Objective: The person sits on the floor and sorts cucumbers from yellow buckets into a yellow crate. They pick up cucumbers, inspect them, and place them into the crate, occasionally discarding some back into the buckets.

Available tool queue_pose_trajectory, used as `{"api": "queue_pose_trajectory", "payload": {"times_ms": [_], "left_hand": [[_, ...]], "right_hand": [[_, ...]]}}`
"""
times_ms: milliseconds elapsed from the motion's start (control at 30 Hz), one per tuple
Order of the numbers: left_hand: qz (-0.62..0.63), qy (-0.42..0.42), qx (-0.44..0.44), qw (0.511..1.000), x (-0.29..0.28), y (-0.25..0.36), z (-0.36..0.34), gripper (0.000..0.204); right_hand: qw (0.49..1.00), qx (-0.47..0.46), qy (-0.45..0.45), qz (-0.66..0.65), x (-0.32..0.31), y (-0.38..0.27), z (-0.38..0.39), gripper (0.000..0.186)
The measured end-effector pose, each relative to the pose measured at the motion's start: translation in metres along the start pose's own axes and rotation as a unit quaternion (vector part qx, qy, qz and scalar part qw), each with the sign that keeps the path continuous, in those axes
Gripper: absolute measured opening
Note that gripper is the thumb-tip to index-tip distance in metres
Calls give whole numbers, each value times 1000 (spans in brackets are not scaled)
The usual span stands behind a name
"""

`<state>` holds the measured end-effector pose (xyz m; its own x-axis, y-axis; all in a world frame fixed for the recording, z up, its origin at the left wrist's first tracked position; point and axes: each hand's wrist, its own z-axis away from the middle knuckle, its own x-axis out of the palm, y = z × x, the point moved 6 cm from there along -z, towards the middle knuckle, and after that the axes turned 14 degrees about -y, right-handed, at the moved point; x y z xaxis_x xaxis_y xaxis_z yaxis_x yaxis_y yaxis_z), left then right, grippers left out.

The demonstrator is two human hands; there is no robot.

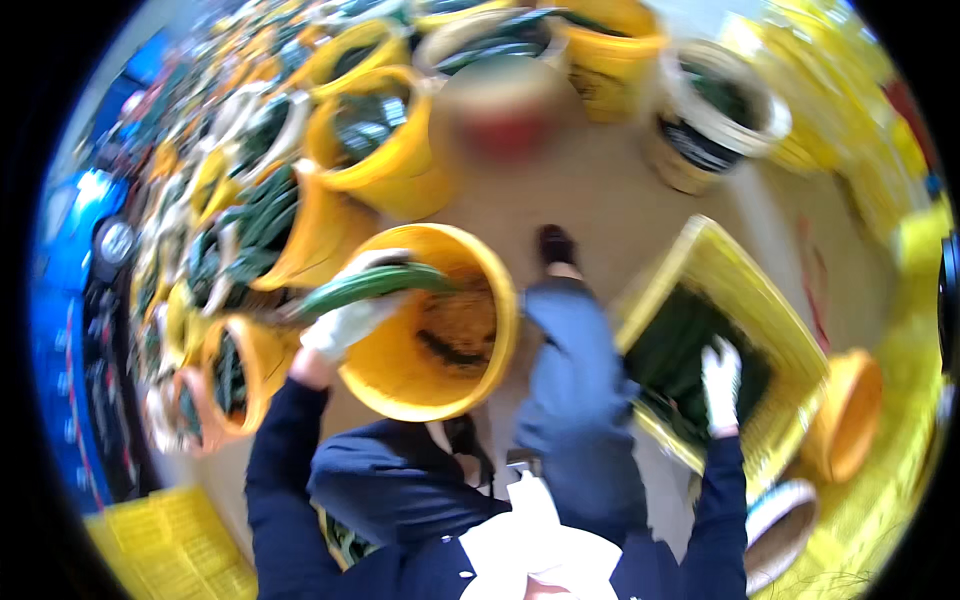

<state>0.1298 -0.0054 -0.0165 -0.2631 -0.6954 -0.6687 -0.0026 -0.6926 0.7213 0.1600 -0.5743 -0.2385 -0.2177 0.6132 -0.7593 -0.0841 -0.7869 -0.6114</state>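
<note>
Grey-brown floor [610, 185] carries crowded, mostly yellow buckets [395, 180] along the left, many filled with green produce, while glossy yellow plastic [830, 90] is heaped at the upper right. Over the mouth of a wide orange-yellow bucket [395, 370] before the person, the white-gloved left hand [347, 325] has its fingers wrapped around a long green vegetable [370, 286]. At right, the gloved right hand [721, 383], fingers slightly parted, is over dark green produce [680, 345] inside a yellow crate [748, 290]; I cannot tell whether they touch.
</note>
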Motion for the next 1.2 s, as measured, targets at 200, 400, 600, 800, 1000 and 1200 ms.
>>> {"api": "queue_pose_trajectory", "payload": {"times_ms": [200, 400, 600, 800, 1000, 1200], "left_hand": [[269, 22, 160, 950, 25, 153, -36, 40], [371, -236, 136, 888, 171, 301, -76, 48], [352, -149, 74, 921, 150, 215, -61, 50], [313, -42, -33, 948, 95, 118, -18, 40], [341, 4, -108, 934, 74, 71, 25, 40], [370, 18, -138, 919, 74, 25, 41, 36]], "right_hand": [[919, -295, -106, -239, -119, -210, 7, 44], [908, -297, -214, -204, -155, -247, 64, 56], [858, 137, -39, -493, -86, 16, 66, 33], [937, 320, 30, -137, 4, 110, 46, 58], [921, 373, -111, 27, 20, 76, 29, 71], [931, 359, -50, -44, 12, 85, 31, 63]]}}
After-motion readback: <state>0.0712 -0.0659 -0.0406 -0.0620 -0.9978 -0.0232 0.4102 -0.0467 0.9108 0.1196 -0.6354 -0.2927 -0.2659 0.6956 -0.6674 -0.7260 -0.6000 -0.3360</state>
